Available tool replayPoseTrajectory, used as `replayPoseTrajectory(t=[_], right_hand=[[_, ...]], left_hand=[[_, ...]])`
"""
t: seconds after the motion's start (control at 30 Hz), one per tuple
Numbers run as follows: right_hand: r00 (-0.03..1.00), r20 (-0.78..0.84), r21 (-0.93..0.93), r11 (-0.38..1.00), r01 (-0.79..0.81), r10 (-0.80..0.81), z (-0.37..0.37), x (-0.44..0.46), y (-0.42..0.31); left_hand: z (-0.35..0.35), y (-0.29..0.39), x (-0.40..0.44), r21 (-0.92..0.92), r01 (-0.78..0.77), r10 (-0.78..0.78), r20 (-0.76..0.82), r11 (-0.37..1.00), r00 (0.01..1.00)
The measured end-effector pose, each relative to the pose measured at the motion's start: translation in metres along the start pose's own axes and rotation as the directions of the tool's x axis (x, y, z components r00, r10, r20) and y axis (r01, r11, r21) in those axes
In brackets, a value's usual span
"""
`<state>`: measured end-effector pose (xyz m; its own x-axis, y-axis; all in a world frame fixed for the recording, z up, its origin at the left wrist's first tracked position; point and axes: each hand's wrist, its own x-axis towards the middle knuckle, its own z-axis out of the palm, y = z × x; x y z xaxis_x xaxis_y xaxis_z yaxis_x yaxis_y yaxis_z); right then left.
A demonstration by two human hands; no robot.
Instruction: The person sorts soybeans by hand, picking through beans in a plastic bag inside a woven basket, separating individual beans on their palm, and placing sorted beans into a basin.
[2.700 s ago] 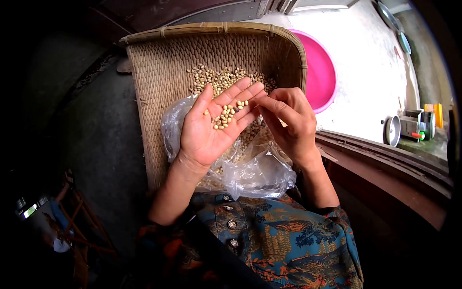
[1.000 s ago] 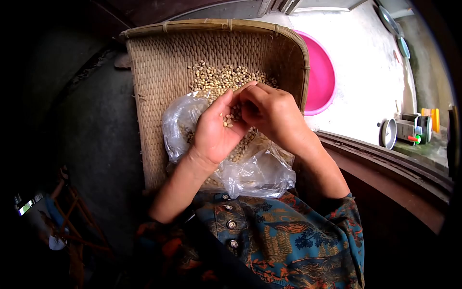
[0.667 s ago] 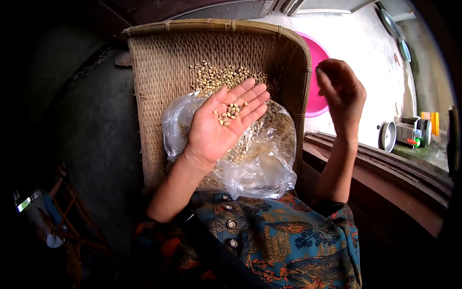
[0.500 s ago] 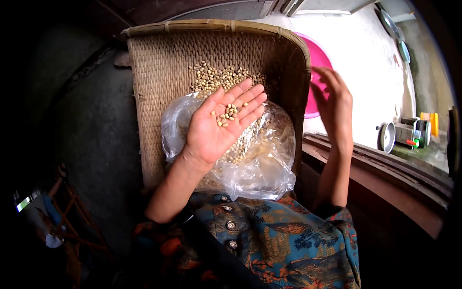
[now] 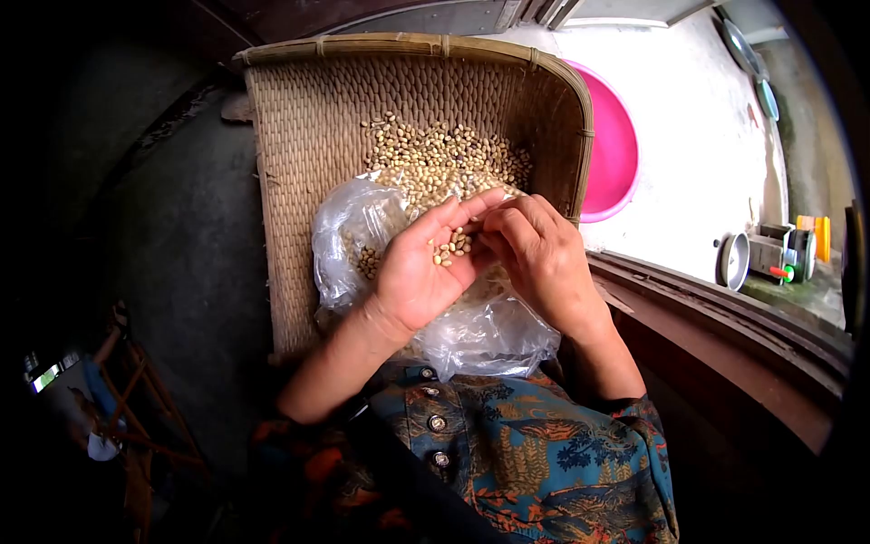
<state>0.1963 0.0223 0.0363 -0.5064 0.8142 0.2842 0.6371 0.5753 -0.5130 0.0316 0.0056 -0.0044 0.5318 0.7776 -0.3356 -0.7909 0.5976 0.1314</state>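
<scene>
My left hand (image 5: 419, 272) is palm up and slightly cupped, with several small pale oval beans (image 5: 449, 250) lying in it. My right hand (image 5: 546, 263) reaches across the left fingers, its own fingers closed in a pinch; whatever is between them is hidden. Below both hands a clear plastic bag (image 5: 489, 337) rests in a woven bamboo basket (image 5: 313, 118), and beans show through it. A loose heap of beans (image 5: 435, 150), mostly pale with some dark ones, is spread on the basket's weave beyond the bag.
A bright pink basin (image 5: 612, 150) stands on the floor right of the basket. Along the right runs a wooden sill (image 5: 716, 317). Past it are a round metal pan (image 5: 734, 261) and an orange object (image 5: 814, 238). A wooden frame (image 5: 149, 408) stands at lower left.
My right hand has moved left from above the pink basin to my left hand, and its fingers have closed. The left hand still carries beans and has shifted slightly down and right.
</scene>
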Motion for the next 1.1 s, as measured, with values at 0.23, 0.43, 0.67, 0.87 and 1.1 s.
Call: replayPoseTrajectory(t=[0.23,0.43,0.67,0.87,1.1], right_hand=[[0.924,-0.380,-0.228,0.973,-0.041,-0.050,-0.035,0.003,0.026],[0.860,-0.503,-0.404,0.857,-0.319,0.083,-0.069,0.006,0.065],[0.916,-0.338,-0.095,0.960,-0.264,0.219,-0.052,0.006,0.042],[0.985,-0.159,0.096,0.994,-0.055,0.070,-0.028,0.007,0.013],[0.985,-0.013,0.017,0.985,0.170,-0.170,0.012,-0.008,-0.019]], left_hand=[[0.008,0.003,-0.003,-0.080,0.010,-0.006,0.056,0.997,0.998],[0.005,0.004,-0.002,-0.057,-0.008,0.013,0.084,0.998,0.996],[0.005,0.006,-0.001,-0.063,-0.030,0.034,0.067,0.998,0.997],[0.003,0.010,-0.001,-0.062,-0.064,0.067,0.046,0.996,0.997],[0.002,0.022,0.001,-0.077,-0.133,0.139,0.081,0.988,0.987]])
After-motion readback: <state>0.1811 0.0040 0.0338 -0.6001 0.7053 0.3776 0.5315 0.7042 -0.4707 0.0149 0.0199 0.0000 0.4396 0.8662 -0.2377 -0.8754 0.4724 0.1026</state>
